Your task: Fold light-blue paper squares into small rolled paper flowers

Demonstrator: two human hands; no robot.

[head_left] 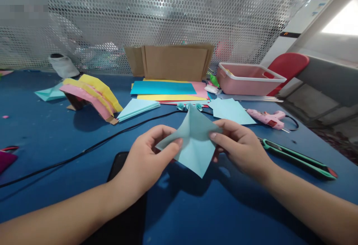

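Observation:
A square of light blue paper point(195, 150), creased through its middle, is held up above the blue table between both hands. My left hand point(151, 159) pinches its left corner, thumb on top and fingers behind. On the opposite corner, my right hand point(237, 144) closes with its thumb in front; its other fingers are partly hidden under the sheet. Just behind the paper lie small curled blue paper pieces point(181, 106). A stack of folded light blue paper point(138, 109) rests to the left, and flat light blue sheets point(232, 110) lie to the right.
A green utility knife point(299, 159) and a pink glue gun point(270, 118) lie at right. Left stands a pink and yellow paper-covered arch point(92, 96). A black cable point(112, 137) crosses the table point(179, 215). A black phone-like slab point(125, 215) lies under my left forearm; a pink basket point(246, 84) stands behind.

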